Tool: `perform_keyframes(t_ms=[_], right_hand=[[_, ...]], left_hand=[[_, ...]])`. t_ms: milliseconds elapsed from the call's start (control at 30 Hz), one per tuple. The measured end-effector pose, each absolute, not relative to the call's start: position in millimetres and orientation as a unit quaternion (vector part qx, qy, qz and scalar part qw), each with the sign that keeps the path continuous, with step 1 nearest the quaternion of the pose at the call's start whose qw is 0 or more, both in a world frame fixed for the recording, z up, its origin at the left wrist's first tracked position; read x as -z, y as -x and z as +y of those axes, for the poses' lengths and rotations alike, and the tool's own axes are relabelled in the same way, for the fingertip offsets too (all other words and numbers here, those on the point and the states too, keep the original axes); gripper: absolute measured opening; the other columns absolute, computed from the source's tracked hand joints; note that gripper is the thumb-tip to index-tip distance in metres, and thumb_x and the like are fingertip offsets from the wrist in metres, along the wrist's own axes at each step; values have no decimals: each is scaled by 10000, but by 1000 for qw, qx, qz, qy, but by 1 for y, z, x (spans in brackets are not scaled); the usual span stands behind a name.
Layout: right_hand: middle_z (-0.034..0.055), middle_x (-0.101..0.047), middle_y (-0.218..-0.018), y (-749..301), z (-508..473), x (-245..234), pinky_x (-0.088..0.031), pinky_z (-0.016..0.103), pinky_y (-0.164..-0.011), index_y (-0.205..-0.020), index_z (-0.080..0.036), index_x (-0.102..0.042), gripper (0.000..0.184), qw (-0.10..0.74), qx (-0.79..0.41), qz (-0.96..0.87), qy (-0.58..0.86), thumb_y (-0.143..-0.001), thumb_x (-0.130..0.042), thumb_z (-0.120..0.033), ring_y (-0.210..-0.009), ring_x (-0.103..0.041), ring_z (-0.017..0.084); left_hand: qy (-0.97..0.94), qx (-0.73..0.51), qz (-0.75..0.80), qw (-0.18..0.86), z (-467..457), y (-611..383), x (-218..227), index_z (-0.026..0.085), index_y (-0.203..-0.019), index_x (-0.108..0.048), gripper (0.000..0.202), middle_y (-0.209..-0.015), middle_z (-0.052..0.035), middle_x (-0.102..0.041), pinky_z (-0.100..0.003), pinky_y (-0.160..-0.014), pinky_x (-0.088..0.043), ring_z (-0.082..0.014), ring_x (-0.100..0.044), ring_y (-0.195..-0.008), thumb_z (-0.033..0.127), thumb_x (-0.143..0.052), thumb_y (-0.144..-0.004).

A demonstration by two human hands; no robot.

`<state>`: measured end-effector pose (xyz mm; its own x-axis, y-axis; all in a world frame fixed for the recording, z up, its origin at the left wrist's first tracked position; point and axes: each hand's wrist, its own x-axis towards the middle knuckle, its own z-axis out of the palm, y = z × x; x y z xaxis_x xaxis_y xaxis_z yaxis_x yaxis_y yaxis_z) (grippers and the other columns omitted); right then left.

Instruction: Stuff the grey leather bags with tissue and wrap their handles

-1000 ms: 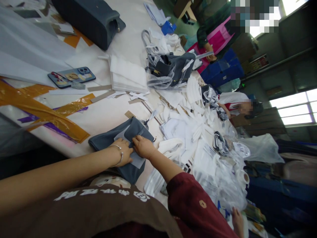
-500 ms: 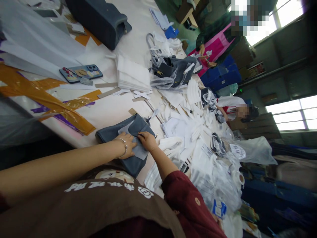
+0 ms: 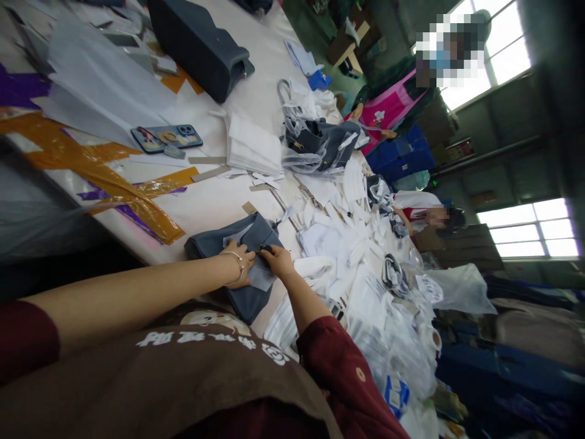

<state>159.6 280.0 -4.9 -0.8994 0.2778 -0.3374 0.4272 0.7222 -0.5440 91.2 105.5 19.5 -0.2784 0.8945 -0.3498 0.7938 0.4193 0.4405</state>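
Observation:
A dark blue-grey handbag (image 3: pixel 249 306) lies on the table's near side, close to my body. A thin whitish sheet (image 3: pixel 262 275) lies over its front, partly beneath the flap (image 3: pixel 258 233). My left hand (image 3: pixel 239 263) rests on the sheet and bag, fingers stretched out near the flap's edge. With bent fingers, my right hand (image 3: pixel 278 261) pinches the flap's edge, where a small dark metal fitting shows. The fingertips partly hide that fitting. Beside the flap's far corner lies a small pale tag (image 3: pixel 287 213).
A decorated phone (image 3: pixel 167 139) and a stack of white sheets (image 3: pixel 253 144) lie beyond the bag. Another dark handbag (image 3: pixel 198 46) stands farther off. Paper scraps and plastic-wrapped bags (image 3: pixel 322 143) crowd the right. Two people (image 3: pixel 388 110) work along the far edge.
The view has shifted slightly. My left fingers have drawn in a little toward the flap's edge. My right hand keeps its pinch, and the metal fitting shows more.

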Motion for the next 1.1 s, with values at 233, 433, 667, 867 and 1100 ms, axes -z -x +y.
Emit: perform_keyframes(t_ms=[233,433,667,867,1100], right_hand=[[-26,-612,-663,-159,276,4,-363,204,-558,-759,-202,-665,260,129,271,927,-225,-842,-553,-422,-640,-548,121],[-17,-640,-685,-152,270,10,-399,205,-570,-807,-201,-684,277,158,282,911,-255,-844,-544,-437,-658,-582,131],[-12,-672,-752,-155,267,12,-420,201,-584,-861,-204,-682,273,140,308,899,-278,-843,-530,-430,-672,-593,126],[-26,-603,-637,-147,269,8,-393,200,-546,-748,-191,-663,286,161,267,911,-270,-823,-559,-447,-609,-551,118],[-11,-619,-674,-141,266,-10,-397,220,-575,-749,-198,-655,262,180,201,931,-246,-822,-580,-438,-637,-554,131]], left_hand=[[-552,-47,783,284,105,-90,-19,238,-1187,-635,535,-1243,-154,-568,-611,-926,-237,-385,-424,-1097,539,-553,-752],[-537,-75,789,289,105,-88,-12,254,-1107,-678,495,-1208,-155,-593,-629,-930,-217,-396,-429,-1108,547,-578,-721],[-522,-91,795,295,110,-88,-13,271,-1171,-649,546,-1238,-149,-578,-627,-952,-206,-390,-427,-1126,540,-603,-698],[-463,-75,838,279,126,-101,-23,195,-1220,-626,590,-1218,-208,-553,-647,-916,-234,-423,-405,-1128,568,-538,-771],[-483,-56,838,248,123,-105,-19,235,-1187,-642,546,-1236,-173,-538,-631,-909,-253,-393,-387,-1125,580,-500,-790]])
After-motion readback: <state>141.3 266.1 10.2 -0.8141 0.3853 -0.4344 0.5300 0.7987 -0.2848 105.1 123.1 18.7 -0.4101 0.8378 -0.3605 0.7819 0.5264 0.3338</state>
